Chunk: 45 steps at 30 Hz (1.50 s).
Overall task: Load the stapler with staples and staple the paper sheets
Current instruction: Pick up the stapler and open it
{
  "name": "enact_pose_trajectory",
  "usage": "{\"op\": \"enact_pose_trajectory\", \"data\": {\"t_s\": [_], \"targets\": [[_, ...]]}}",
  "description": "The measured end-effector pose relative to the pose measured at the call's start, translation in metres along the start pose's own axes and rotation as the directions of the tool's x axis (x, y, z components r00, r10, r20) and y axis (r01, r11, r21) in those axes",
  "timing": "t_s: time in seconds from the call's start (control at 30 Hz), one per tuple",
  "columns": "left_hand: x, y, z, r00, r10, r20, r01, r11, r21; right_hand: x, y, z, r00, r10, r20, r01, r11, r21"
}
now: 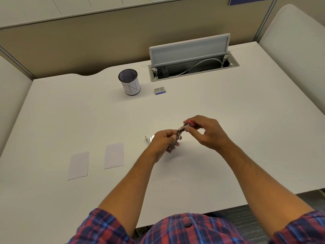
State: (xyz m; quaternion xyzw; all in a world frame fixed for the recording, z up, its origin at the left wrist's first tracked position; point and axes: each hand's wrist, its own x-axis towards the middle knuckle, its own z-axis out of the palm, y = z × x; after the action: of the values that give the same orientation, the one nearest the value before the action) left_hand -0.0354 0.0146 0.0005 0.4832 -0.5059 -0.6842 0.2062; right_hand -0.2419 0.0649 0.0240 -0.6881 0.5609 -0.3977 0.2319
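Red stapler between raised left hand, right hand

Bare bench stretches wide to the right of the hands and in front of them. To the left lie two paper sheets, flat and low. Farther back stand a mesh cup, a small staple box and an open cable hatch, well apart from the hands.

White desk, mesh pen cup with a white lettered sleeve near the far edge, open cable hatch with raised lid and grey cable at the far right, beige partition behind, blue sign above
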Motion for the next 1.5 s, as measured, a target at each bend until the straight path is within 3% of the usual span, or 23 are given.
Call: {"op": "enact_pose_trajectory", "data": {"t_s": [0.1,0.2,0.3,0.4,0.57,0.7,0.77,0.87,1.07,1.23,1.5], "targets": [[0.001,0.003,-0.011,0.989,0.101,-0.105,-0.097,0.995,0.036,-0.008,0.012,-0.005,0.998,0.059,-0.012,-0.059,0.998,-0.026],[0.003,0.006,-0.018,0.977,0.184,-0.108,-0.153,0.956,0.251,-0.02,0.028,0.0,0.976,0.209,0.066,-0.204,0.976,-0.078],[0.006,0.002,-0.012,0.968,0.243,-0.053,-0.159,0.77,0.618,-0.027,0.04,0.011,0.921,0.337,0.194,-0.284,0.924,-0.258],[0.004,-0.003,-0.006,0.941,0.336,0.041,-0.23,0.545,0.806,-0.023,0.041,0.017,0.924,0.353,0.146,-0.278,0.884,-0.376],[0.002,-0.005,-0.002,0.874,0.48,0.074,-0.316,0.446,0.838,-0.021,0.043,0.018,0.914,0.37,0.168,-0.277,0.87,-0.409],[0.003,-0.006,-0.005,0.861,0.508,0.031,-0.309,0.473,0.825,-0.02,0.046,0.018,0.932,0.36,0.042,-0.338,0.905,-0.257],[0.006,-0.005,-0.007,0.874,0.486,-0.02,-0.268,0.514,0.815,-0.018,0.047,0.018,0.927,0.373,0.035,-0.363,0.918,-0.161],[0.011,-0.005,-0.008,0.91,0.413,-0.044,-0.216,0.562,0.798,-0.011,0.049,0.017,0.865,0.501,0.005,-0.501,0.865,0.04],[0.019,-0.005,-0.006,0.939,0.344,-0.002,-0.2,0.55,0.811,-0.01,0.056,0.013,0.789,0.614,0.014,-0.601,0.767,0.225],[0.019,-0.01,-0.009,0.936,0.341,0.086,-0.22,0.378,0.899,-0.016,0.063,0.011,0.825,0.565,0.022,-0.564,0.819,0.107],[0.026,-0.015,-0.009,0.927,0.367,0.078,-0.201,0.312,0.929,-0.018,0.064,0.009,0.902,0.429,0.048,-0.421,0.899,-0.117]]}}
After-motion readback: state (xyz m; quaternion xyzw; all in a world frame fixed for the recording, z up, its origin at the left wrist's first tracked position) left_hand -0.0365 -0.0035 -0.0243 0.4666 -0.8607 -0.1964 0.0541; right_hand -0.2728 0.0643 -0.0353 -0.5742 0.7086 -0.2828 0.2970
